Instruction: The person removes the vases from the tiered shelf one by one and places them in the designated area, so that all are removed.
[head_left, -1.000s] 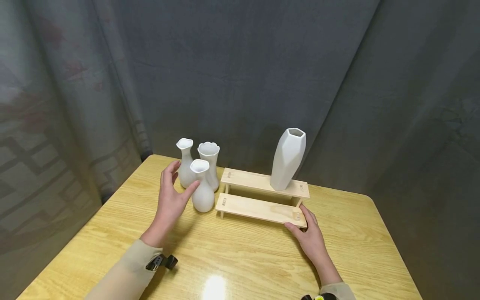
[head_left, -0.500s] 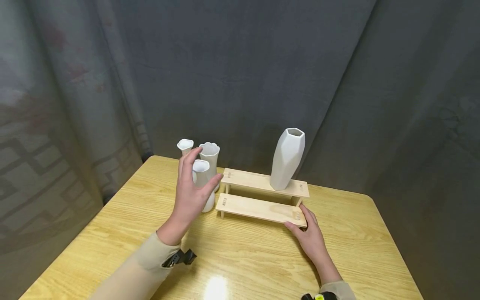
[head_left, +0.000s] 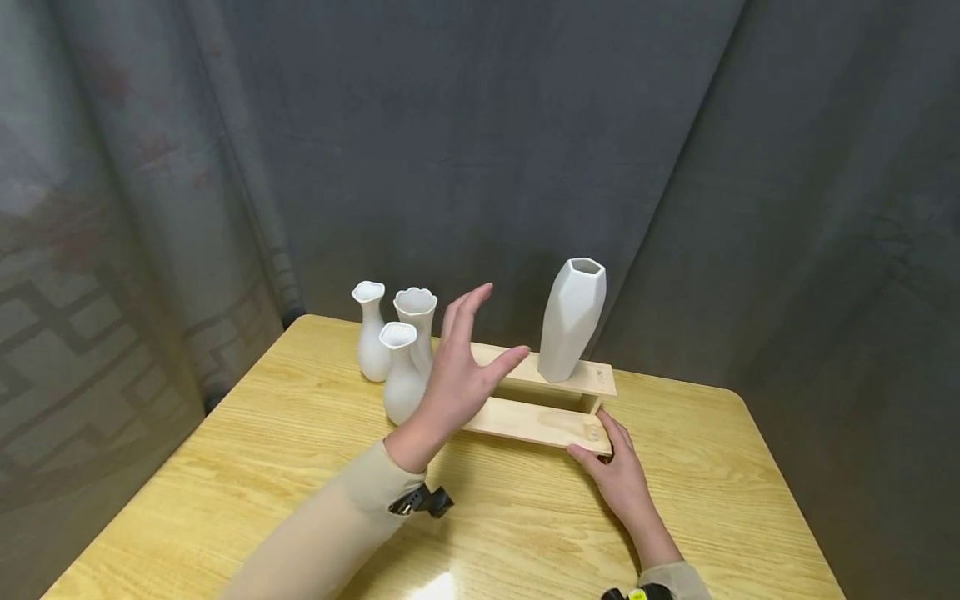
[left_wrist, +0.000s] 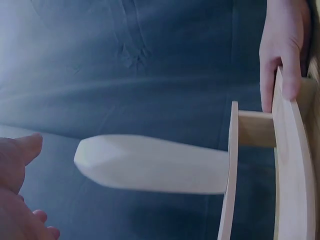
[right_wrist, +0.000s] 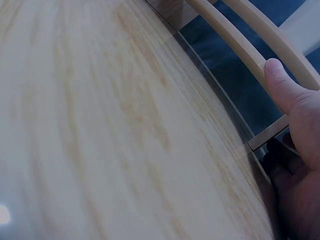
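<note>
- Four white vases in all: one tall faceted vase [head_left: 573,319] stands upright on the upper step of the wooden two-step stand [head_left: 536,421], near its right end.
- The other three stand together on the table [head_left: 225,467], just left of the stand: a slim-necked vase [head_left: 370,332] at the back left, a scallop-rimmed vase [head_left: 416,321] at the back right, and a round-bellied vase [head_left: 401,373] in front.
- One stand, two steps, the lower one nearer the person.
- The left hand [head_left: 459,375] hangs in the air over the left part of the stand, fingers spread and straight, thumb pointing toward the faceted vase; it holds nothing and is apart from that vase.
- The right hand [head_left: 613,463] rests on the table at the front right corner of the lower step, its thumb and fingertips touching the board's edge; the fingers look relaxed, though the wrist view is too close to show a firm grasp.
</note>
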